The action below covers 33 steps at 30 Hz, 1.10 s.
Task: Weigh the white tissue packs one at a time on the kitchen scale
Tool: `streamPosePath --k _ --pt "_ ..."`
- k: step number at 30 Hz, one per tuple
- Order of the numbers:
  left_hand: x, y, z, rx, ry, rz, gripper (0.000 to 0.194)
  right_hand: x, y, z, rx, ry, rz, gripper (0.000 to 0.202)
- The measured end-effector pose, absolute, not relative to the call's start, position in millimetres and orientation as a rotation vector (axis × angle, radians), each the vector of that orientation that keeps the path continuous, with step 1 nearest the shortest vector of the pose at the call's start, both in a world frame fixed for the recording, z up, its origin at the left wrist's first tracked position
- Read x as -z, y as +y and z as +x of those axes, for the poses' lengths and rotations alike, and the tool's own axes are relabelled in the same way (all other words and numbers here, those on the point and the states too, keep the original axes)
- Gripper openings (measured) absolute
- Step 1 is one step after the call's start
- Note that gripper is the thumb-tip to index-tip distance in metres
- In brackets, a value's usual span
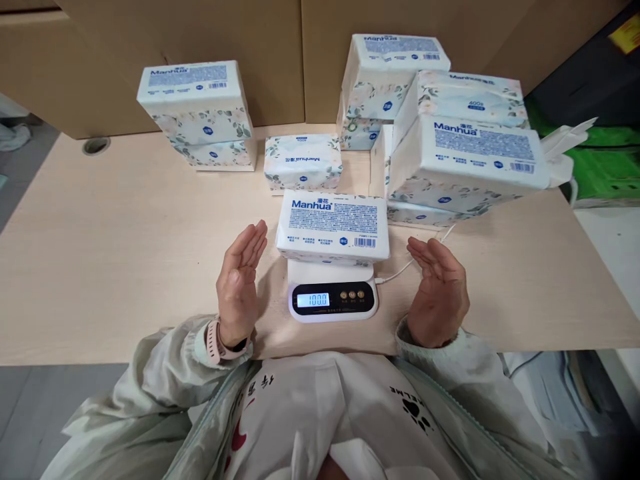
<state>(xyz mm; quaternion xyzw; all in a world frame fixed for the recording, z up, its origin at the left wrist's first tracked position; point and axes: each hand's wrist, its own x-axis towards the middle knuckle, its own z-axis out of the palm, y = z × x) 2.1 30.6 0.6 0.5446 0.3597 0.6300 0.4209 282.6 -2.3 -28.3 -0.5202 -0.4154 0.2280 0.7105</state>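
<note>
At the middle of the table (pixel 165 267), a white-and-blue tissue pack (pixel 333 227) rests on a small white scale (pixel 332 297), its printed side with the barcode facing up. It covers the back of the scale, leaving the front panel in view, where a lit display (pixel 313 300) seems to read 100.0 beside three round buttons (pixel 352 295). A white cable (pixel 397 273) runs from the scale's right side.

The left hand (pixel 241 283) and right hand (pixel 439 293) stand on either side of the pack and scale, palms turned inward, touching neither. Each hand's grip is apart, fingers extended, with nothing held. A pale pink wristband (pixel 213 343) circles the left wrist.

Just behind the pack, a single pack (pixel 303 163) sits upright. To its left rises a stack of three packs (pixel 200 120); to its right are a rear stack (pixel 385 87) and, nearer, a larger group of packs (pixel 460 153), with white sheets (pixel 567 143) sticking out at its right end. Brown cardboard (pixel 200 33) stands along the table's back edge.
</note>
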Motion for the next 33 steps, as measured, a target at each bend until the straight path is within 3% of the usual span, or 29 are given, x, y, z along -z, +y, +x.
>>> streamPosePath --k 33 --pt "-1.8 32.0 -1.4 -1.574 0.917 1.246 0.052 27.8 -1.9 280.3 -0.446 -1.029 -1.033 0.044"
